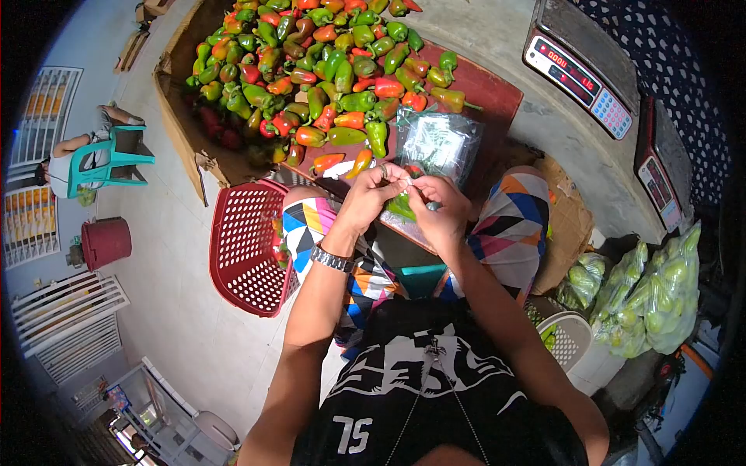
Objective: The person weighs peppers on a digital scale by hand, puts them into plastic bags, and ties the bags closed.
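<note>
My left hand (373,196), with a metal watch on its wrist, is closed in a pinch. Its fingertips meet those of my right hand (441,206) at the gathered top of a small clear plastic bag. Green pepper shows through the plastic bag (400,208) just below the fingers, partly hidden by my hands. A small dark rounded tip (434,206) sticks out at my right fingers; what it belongs to is hidden. Just beyond my hands lies a stack of clear plastic bags (439,144) on the red tabletop (491,101). Loose peppers (342,138) reach close to my left hand.
A cardboard box side (177,128) borders the large pepper heap. Two digital scales (579,78) (659,182) stand at right, above bagged green produce (653,299). A red basket (247,248) is at my left. Farther left, a person (70,163) sits on a green chair (116,159).
</note>
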`<control>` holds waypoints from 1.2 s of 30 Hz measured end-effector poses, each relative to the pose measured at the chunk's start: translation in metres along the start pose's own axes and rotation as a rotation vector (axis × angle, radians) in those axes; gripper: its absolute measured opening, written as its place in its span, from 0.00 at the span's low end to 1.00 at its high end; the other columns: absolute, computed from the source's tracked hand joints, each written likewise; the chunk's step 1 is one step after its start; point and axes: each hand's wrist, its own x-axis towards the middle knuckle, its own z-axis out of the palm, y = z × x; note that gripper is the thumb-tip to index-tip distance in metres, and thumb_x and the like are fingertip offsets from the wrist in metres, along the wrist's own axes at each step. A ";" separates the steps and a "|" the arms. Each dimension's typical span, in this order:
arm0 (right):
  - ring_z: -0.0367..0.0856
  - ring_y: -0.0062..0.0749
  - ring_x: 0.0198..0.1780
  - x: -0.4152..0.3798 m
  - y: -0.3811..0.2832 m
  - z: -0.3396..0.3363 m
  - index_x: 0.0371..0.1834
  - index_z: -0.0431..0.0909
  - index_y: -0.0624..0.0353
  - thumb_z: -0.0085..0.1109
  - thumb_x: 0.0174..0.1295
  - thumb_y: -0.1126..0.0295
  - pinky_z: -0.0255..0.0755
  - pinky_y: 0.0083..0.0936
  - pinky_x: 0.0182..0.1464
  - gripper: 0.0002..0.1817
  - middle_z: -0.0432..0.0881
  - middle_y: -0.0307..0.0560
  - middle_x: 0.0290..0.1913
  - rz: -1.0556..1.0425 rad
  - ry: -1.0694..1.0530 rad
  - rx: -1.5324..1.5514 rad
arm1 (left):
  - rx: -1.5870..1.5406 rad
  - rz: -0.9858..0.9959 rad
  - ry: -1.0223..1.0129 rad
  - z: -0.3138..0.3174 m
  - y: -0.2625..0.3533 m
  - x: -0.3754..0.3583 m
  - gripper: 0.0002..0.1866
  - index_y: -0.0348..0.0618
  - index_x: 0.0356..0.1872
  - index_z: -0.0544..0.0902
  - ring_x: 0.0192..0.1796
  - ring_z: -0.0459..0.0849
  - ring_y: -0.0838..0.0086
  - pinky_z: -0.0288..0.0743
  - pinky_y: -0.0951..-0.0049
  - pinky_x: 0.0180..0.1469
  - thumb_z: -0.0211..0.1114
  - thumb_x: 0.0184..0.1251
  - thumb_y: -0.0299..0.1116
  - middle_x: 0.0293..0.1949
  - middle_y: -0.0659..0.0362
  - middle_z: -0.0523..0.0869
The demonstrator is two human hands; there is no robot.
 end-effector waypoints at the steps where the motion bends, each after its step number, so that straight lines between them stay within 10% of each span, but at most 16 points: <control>1: 0.86 0.27 0.30 -0.001 0.002 0.001 0.40 0.86 0.55 0.77 0.58 0.75 0.80 0.26 0.35 0.09 0.85 0.42 0.33 0.007 0.004 0.018 | -0.003 -0.002 0.003 0.000 0.001 0.000 0.05 0.38 0.47 0.86 0.48 0.84 0.80 0.76 0.76 0.56 0.67 0.77 0.26 0.44 0.64 0.88; 11: 0.81 0.37 0.28 0.005 -0.003 0.000 0.38 0.80 0.56 0.72 0.63 0.72 0.76 0.34 0.31 0.08 0.79 0.46 0.32 -0.057 -0.124 -0.058 | 0.077 0.007 0.109 0.011 0.014 -0.003 0.05 0.37 0.41 0.88 0.42 0.83 0.82 0.76 0.77 0.50 0.72 0.72 0.28 0.37 0.65 0.88; 17: 0.83 0.25 0.29 0.007 -0.001 -0.004 0.38 0.83 0.59 0.70 0.65 0.72 0.77 0.27 0.34 0.05 0.84 0.43 0.29 0.364 -0.221 0.167 | 0.388 0.205 0.282 0.010 0.001 -0.001 0.03 0.37 0.35 0.87 0.40 0.82 0.77 0.76 0.74 0.46 0.72 0.64 0.25 0.36 0.61 0.86; 25: 0.85 0.22 0.30 0.005 0.008 0.002 0.38 0.83 0.60 0.68 0.67 0.72 0.78 0.26 0.36 0.05 0.85 0.42 0.29 0.317 -0.131 0.144 | 0.559 0.351 0.409 0.024 0.002 -0.001 0.06 0.35 0.33 0.84 0.39 0.81 0.64 0.74 0.67 0.44 0.72 0.61 0.26 0.34 0.53 0.81; 31: 0.86 0.23 0.31 0.006 0.004 0.001 0.38 0.80 0.61 0.66 0.68 0.73 0.79 0.26 0.36 0.04 0.85 0.43 0.30 0.242 -0.092 0.204 | 0.433 0.194 0.423 0.035 0.017 -0.007 0.02 0.36 0.36 0.86 0.44 0.84 0.66 0.76 0.69 0.51 0.70 0.65 0.23 0.40 0.56 0.85; 36: 0.85 0.22 0.31 0.011 0.005 -0.005 0.37 0.80 0.62 0.65 0.69 0.73 0.78 0.25 0.36 0.05 0.84 0.43 0.29 0.246 -0.113 0.227 | 0.599 0.501 0.290 0.029 0.016 -0.009 0.07 0.39 0.43 0.90 0.51 0.88 0.63 0.78 0.67 0.59 0.74 0.65 0.23 0.47 0.54 0.90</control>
